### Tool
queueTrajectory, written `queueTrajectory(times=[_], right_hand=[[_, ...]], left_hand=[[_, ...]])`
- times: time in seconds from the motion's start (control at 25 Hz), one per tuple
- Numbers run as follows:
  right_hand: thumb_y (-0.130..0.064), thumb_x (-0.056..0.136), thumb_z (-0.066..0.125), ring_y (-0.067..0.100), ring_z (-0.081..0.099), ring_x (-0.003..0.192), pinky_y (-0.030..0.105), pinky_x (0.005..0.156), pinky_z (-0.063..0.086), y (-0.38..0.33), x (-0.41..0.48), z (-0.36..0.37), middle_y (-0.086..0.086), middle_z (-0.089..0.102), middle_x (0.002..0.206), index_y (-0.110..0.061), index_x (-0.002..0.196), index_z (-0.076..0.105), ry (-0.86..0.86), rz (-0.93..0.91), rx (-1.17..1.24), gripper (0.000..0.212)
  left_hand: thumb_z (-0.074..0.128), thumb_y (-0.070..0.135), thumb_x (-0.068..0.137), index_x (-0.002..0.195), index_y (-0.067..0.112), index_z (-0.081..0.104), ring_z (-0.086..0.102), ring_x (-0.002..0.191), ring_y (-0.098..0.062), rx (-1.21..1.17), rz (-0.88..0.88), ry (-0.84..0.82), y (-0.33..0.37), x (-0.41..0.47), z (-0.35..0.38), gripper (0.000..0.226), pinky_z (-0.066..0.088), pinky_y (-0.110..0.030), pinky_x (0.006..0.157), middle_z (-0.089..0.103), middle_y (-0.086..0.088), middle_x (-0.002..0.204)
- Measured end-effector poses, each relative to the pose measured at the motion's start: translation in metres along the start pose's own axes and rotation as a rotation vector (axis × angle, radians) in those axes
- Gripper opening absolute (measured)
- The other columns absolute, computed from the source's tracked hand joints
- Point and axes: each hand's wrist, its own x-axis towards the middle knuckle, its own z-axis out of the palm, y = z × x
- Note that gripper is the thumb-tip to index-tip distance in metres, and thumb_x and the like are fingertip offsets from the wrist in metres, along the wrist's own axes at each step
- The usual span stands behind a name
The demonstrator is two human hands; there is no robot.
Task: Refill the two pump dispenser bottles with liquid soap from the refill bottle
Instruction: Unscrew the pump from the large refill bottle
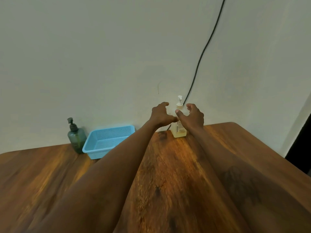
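Left hand (161, 115) and right hand (191, 117) are stretched out at arm's length to the 12 o'clock edge of the brown wooden table (168, 174). They sit on either side of a clear square pump dispenser bottle with a white pump and a printed label (179, 132). Both hands are spread wide, fingers arched and thumbs pointing inward, and neither has closed around anything. The left thumb and right thumb nearly meet in front of the bottle's upper body. Whether either thumb touches the plastic cannot be told from this angle. The bottle stands upright against the pale wall, with pale yellowish liquid low in its base and its pump head showing above the hands.

At about 10 o'clock, well apart from the hands, a dark grey-green translucent pump dispenser bottle with a black pump (76, 138) stands upright near the wall. Just beside it, toward 11 o'clock, lies a light blue perforated plastic basket (94, 153). The left forearm crosses in front of its near right corner.

A black cable (202, 56) runs down the wall from 1 o'clock and passes behind the clear bottle.
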Motion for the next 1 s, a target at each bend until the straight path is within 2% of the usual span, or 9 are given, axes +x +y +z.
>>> queueTrajectory(times=[0.12, 0.24, 0.36, 0.48, 0.56, 0.72, 0.84, 1.0], right_hand=[[-0.055, 0.088, 0.068, 0.027, 0.055, 0.129, 0.041, 0.098, 0.047, 0.006, 0.018, 0.014, 0.001, 0.057, 0.144, -0.024, 0.144, 0.048, -0.031, -0.035, -0.015, 0.067], [-0.053, 0.089, 0.069, 0.027, 0.058, 0.126, 0.042, 0.098, 0.049, 0.007, 0.027, 0.025, 0.0, 0.061, 0.141, -0.024, 0.143, 0.052, -0.011, -0.079, -0.003, 0.063], [-0.05, 0.084, 0.076, 0.024, 0.064, 0.114, 0.037, 0.09, 0.053, 0.006, 0.028, 0.025, -0.001, 0.07, 0.126, -0.024, 0.13, 0.065, 0.079, -0.09, -0.013, 0.053], [-0.05, 0.077, 0.081, 0.02, 0.067, 0.102, 0.035, 0.082, 0.056, 0.001, 0.019, 0.018, -0.005, 0.075, 0.111, -0.026, 0.116, 0.074, 0.144, -0.096, -0.04, 0.047], [-0.052, 0.075, 0.081, 0.018, 0.068, 0.097, 0.036, 0.081, 0.059, -0.002, 0.005, 0.012, -0.006, 0.076, 0.108, -0.027, 0.114, 0.076, 0.148, -0.121, -0.053, 0.047], [-0.051, 0.075, 0.083, 0.01, 0.069, 0.086, 0.03, 0.074, 0.059, -0.017, -0.037, -0.009, -0.007, 0.078, 0.104, -0.025, 0.112, 0.077, 0.095, -0.202, 0.006, 0.046], [-0.048, 0.073, 0.086, 0.005, 0.069, 0.081, 0.023, 0.071, 0.057, -0.041, -0.078, -0.027, -0.008, 0.078, 0.099, -0.024, 0.11, 0.078, 0.009, -0.269, 0.087, 0.044], [-0.042, 0.075, 0.087, 0.001, 0.069, 0.078, 0.015, 0.065, 0.054, -0.07, -0.14, -0.043, -0.01, 0.077, 0.096, -0.023, 0.105, 0.08, -0.08, -0.333, 0.201, 0.036]], left_hand=[[0.09, 0.032, 0.07, 0.153, 0.019, 0.04, 0.049, 0.139, -0.03, 0.004, -0.011, -0.037, 0.0, 0.019, 0.01, 0.098, 0.045, -0.047, 0.113, 0.05, -0.008, 0.152], [0.086, 0.022, 0.077, 0.152, 0.014, 0.042, 0.051, 0.138, -0.029, 0.03, 0.035, -0.055, -0.001, 0.025, 0.017, 0.087, 0.044, -0.045, 0.114, 0.051, -0.01, 0.152], [0.084, 0.02, 0.08, 0.139, 0.008, 0.056, 0.057, 0.129, -0.029, 0.071, 0.086, -0.055, 0.002, 0.016, 0.022, 0.067, 0.046, -0.043, 0.11, 0.06, -0.011, 0.141], [0.086, 0.025, 0.078, 0.134, 0.01, 0.061, 0.061, 0.123, -0.029, 0.056, 0.108, -0.041, 0.002, 0.002, 0.023, 0.063, 0.049, -0.042, 0.106, 0.065, -0.01, 0.135], [0.086, 0.023, 0.079, 0.131, 0.009, 0.063, 0.064, 0.119, -0.029, 0.045, 0.14, -0.026, 0.004, -0.011, 0.02, 0.059, 0.051, -0.042, 0.104, 0.068, -0.011, 0.13], [0.086, 0.026, 0.079, 0.126, 0.011, 0.068, 0.066, 0.111, -0.026, 0.086, 0.224, -0.028, 0.004, -0.047, -0.004, 0.053, 0.053, -0.041, 0.1, 0.071, -0.008, 0.124], [0.091, 0.035, 0.071, 0.114, 0.018, 0.073, 0.071, 0.099, -0.02, 0.091, 0.197, -0.077, -0.008, -0.08, -0.035, 0.05, 0.058, -0.032, 0.088, 0.076, 0.001, 0.107], [0.095, 0.038, 0.063, 0.094, 0.016, 0.078, 0.076, 0.081, -0.013, 0.105, 0.152, -0.131, -0.017, -0.139, -0.08, 0.042, 0.063, -0.029, 0.075, 0.08, 0.005, 0.093]])
